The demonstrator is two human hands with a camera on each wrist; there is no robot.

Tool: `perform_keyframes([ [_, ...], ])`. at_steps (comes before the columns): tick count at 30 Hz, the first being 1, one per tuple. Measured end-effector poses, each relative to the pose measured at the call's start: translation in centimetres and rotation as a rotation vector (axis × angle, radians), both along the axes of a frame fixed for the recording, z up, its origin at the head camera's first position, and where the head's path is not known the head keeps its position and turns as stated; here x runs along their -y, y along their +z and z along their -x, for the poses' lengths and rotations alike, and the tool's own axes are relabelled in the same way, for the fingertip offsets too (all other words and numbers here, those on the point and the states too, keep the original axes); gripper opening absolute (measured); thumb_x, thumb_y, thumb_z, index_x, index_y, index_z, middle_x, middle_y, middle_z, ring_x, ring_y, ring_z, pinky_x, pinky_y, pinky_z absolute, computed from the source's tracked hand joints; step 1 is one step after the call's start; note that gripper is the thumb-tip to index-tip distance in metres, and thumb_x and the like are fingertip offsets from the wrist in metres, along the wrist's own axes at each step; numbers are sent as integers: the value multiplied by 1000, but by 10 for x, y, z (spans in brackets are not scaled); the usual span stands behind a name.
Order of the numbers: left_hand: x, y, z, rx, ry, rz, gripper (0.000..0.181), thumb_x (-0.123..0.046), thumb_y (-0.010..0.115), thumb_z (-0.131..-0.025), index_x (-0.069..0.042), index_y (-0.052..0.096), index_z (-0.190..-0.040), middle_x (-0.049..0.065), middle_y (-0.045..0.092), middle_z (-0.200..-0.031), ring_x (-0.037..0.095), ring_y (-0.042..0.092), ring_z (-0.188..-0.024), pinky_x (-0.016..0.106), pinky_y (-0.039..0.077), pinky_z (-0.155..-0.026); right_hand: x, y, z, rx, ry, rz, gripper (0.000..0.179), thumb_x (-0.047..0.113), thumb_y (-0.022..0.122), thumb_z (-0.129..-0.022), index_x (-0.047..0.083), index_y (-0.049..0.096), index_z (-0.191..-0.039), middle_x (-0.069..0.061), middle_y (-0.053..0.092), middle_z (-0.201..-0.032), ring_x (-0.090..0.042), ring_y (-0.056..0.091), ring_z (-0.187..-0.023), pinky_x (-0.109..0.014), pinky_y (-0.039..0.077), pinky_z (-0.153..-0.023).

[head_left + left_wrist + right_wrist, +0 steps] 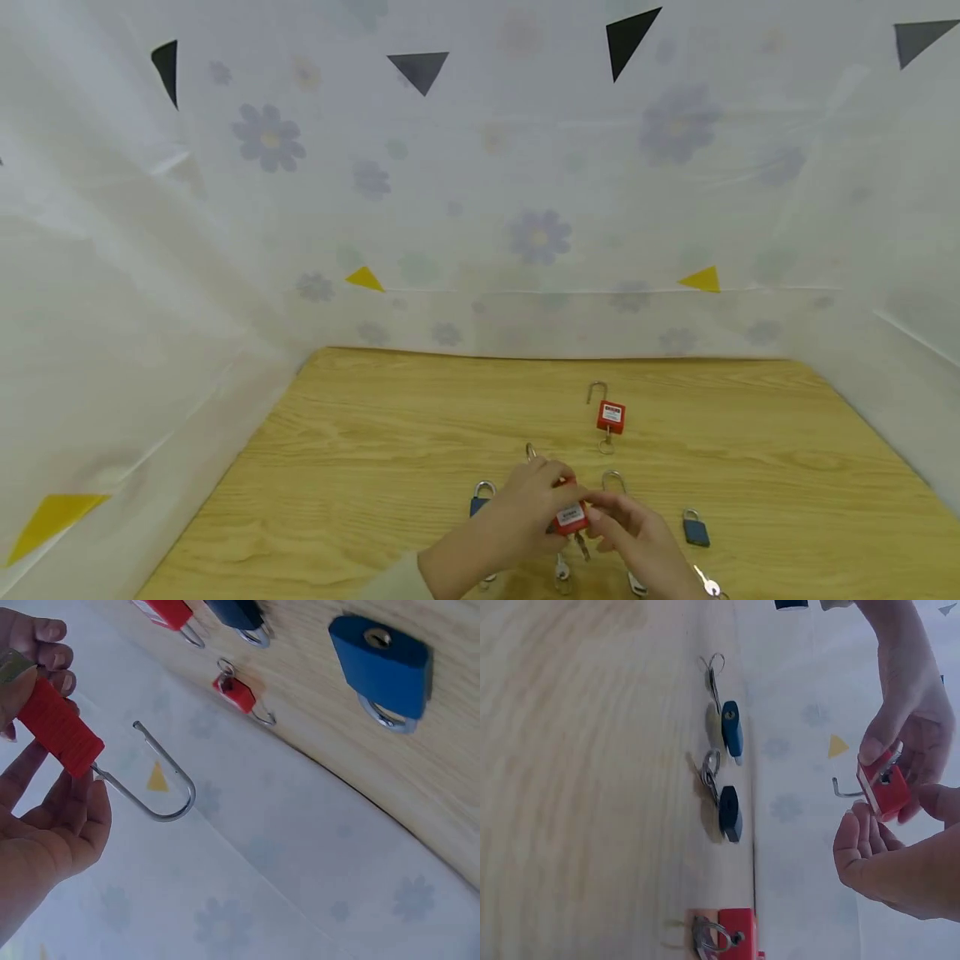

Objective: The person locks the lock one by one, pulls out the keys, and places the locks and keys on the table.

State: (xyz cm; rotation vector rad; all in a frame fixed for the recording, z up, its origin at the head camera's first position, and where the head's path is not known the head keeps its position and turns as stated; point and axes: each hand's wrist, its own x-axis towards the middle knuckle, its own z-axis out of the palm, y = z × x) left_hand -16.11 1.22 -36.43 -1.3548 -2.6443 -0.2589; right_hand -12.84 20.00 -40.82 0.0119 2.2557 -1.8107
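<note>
In the head view, a red padlock (pixel 572 518) with a white label is between both hands, a key (pixel 582 546) hanging below it. My left hand (pixel 521 510) grips its left side, the thumb lying against the label face in the right wrist view. My right hand (pixel 637 537) pinches the right edge. In the left wrist view, the padlock body (pixel 60 727) tilts and its long shackle (pixel 180 802) stands released, one end free. The key (pixel 889 765) sticks out from the lock's underside in the right wrist view. Fingers partly hide the padlock.
On the wood-grain table (pixel 375 417) a second red padlock (pixel 611 414) lies farther back. A blue padlock (pixel 480 504) is left of the hands, and another blue padlock (pixel 696 530) is to the right. Keys (pixel 562 571) lie near the front. A flowered white sheet (pixel 480 167) encloses the table.
</note>
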Motion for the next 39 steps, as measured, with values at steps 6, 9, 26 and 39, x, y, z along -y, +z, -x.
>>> perform_keyframes([
  [6, -6, -7, -12, -23, -72, -10, 49, -26, 78, -74, -21, 60, -119, -2, 57, -114, 8, 48, -98, 18, 42, -81, -5, -17, -6, 111, 18, 160, 53, 26, 50, -96, -15, 39, -128, 0, 63, -104, -11, 58, -89, -26, 51, -79],
  [9, -8, -13, -14, 3, -70, -25, 48, -26, 78, -74, -21, 60, -119, -1, 56, -117, 10, 48, -102, 21, 42, -84, -6, -22, -7, 161, -9, 199, 56, 28, 53, -94, -14, 39, -128, 2, 63, -104, -11, 59, -92, -29, 51, -81],
  [26, -5, -44, -21, 986, 394, -828, 35, -18, 72, -81, -1, 64, -111, 6, 67, -98, 14, 62, -83, 25, 52, -68, -1, -30, -10, 189, -175, 274, 57, 20, 59, -90, -18, 37, -127, 0, 64, -95, -14, 61, -85, -30, 51, -80],
  [39, -14, -52, -16, 1196, 511, -964, 24, -7, 69, -81, 5, 65, -103, 6, 67, -86, 10, 62, -73, 29, 56, -67, -4, -34, -13, 180, -64, 352, 58, 21, 57, -92, -17, 34, -129, 2, 62, -99, -11, 59, -91, -29, 51, -82],
])
